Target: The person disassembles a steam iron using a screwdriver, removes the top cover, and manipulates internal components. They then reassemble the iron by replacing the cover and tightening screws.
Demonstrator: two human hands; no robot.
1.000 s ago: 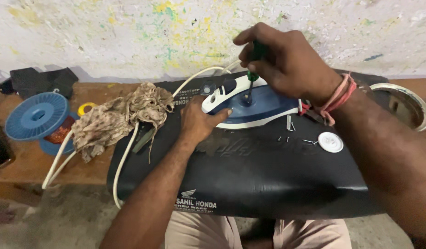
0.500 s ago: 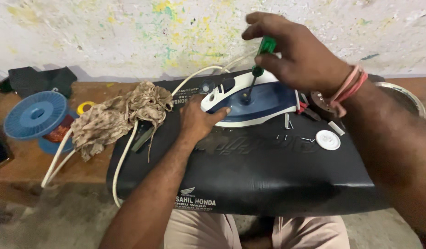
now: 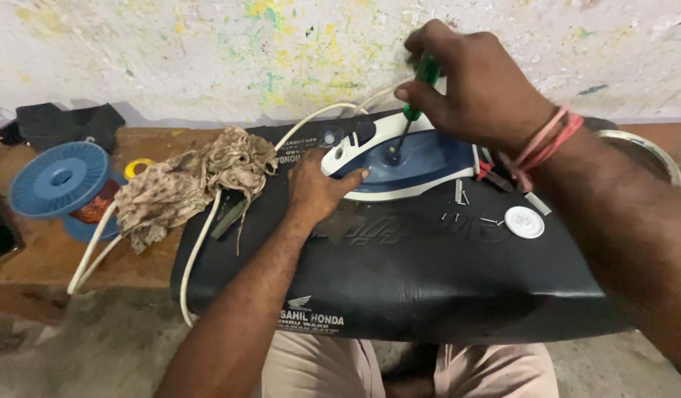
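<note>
Right, the blue-and-white steam iron lies flat on the black padded seat across your lap, nose pointing left, and your green-handled screwdriver stands nearly upright with its tip down in a recess on the iron's top. Your right hand is wrapped tight around that green handle from above, fingers closed on it. Keep the shaft in line with the screw and press down as you turn, so the tip doesn't ride out and chew the head. Your left hand lies spread against the iron's nose, fingertips on the white edge, bracing rather than gripping; lean into it, because that seat cover looks slick and the body could swivel. Just to the right sit loose screws and a white round cap near the seat's edge, so watch your wrist there. The white cord trails off left past a crumpled rag and a blue wire spool on the wooden bench.
</note>
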